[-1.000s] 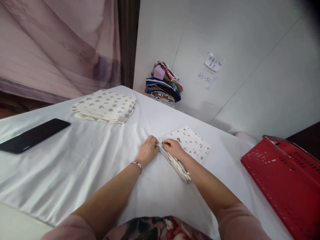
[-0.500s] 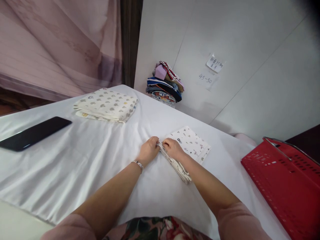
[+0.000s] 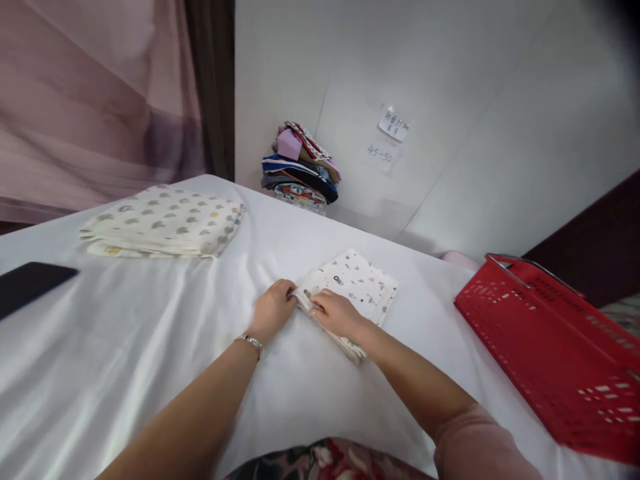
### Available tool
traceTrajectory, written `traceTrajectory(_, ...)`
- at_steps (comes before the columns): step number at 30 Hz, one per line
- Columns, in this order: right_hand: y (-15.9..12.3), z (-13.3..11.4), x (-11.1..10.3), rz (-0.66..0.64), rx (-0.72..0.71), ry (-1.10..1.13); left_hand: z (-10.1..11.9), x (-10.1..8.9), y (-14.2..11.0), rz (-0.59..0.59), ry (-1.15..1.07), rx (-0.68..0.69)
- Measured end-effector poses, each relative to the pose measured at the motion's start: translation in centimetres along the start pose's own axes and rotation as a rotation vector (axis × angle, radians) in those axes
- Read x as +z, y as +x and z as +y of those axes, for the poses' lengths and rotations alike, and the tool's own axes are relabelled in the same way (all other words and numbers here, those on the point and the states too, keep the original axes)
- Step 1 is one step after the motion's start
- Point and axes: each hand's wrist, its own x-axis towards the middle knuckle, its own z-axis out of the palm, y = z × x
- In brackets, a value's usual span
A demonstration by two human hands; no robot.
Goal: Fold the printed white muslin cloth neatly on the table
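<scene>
A folded white cloth with a small scattered print (image 3: pixel 357 277) lies on the white-covered table (image 3: pixel 295 407) in front of me. My left hand (image 3: pixel 274 308), a bracelet on its wrist, pinches the near left corner of the cloth's layered edge. Along that same edge, just to the right, my right hand (image 3: pixel 336 312) is closed on the layers with thumb and fingers. Its palm and forearm hide part of the cloth's near side.
To the left lies a larger folded cloth with grey shapes (image 3: pixel 170 220), and nearer a black phone-like slab (image 3: pixel 33 283). A red basket (image 3: pixel 545 360) stands at the right. Beyond the table rises a stack of folded clothes (image 3: pixel 301 170) by a wall with paper notes (image 3: pixel 393 124).
The view has turned right, so everything sits further left. My right hand has slid slightly along the cloth's edge, away from my left hand, which still pinches the corner.
</scene>
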Motion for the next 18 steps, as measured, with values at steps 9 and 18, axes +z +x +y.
traceTrajectory(9, -8.5, 0.2, 0.0, 0.078, 0.101, -0.142, 0.3, -0.3, 0.6, 0.007, -0.002, -0.143)
traceTrajectory(18, -11.1, -0.4, 1.1, 0.226, -0.008, -0.120, 0.5, -1.1, 0.4, 0.012, 0.027, -0.185)
